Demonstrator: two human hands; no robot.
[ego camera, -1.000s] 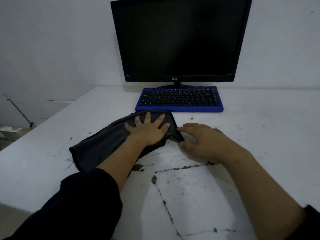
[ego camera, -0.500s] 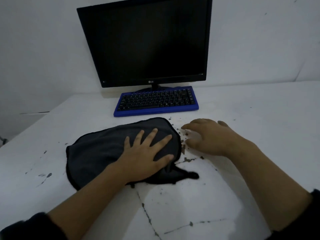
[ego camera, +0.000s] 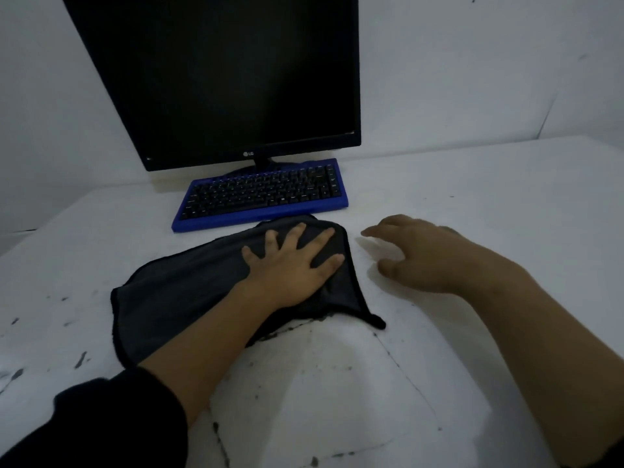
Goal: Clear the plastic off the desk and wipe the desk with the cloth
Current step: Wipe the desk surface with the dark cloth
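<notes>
A dark grey cloth (ego camera: pixel 182 292) lies spread on the white desk (ego camera: pixel 472 204), just in front of the keyboard. My left hand (ego camera: pixel 290 265) presses flat on the cloth's right part, fingers spread. My right hand (ego camera: pixel 418 251) rests on the bare desk just right of the cloth, fingers loosely curled and apart, holding nothing. Dark specks and cracks mark the desk top near the cloth's lower edge and toward me. No plastic is in view.
A blue keyboard (ego camera: pixel 263 194) with black keys sits right behind the cloth, and a black monitor (ego camera: pixel 219 76) stands behind it against the white wall. The desk's left edge runs diagonally at the far left.
My left hand has slid the cloth away from me, up to the keyboard's front edge. The dark specks near my right hand are gone from that spot. The view has shifted.
</notes>
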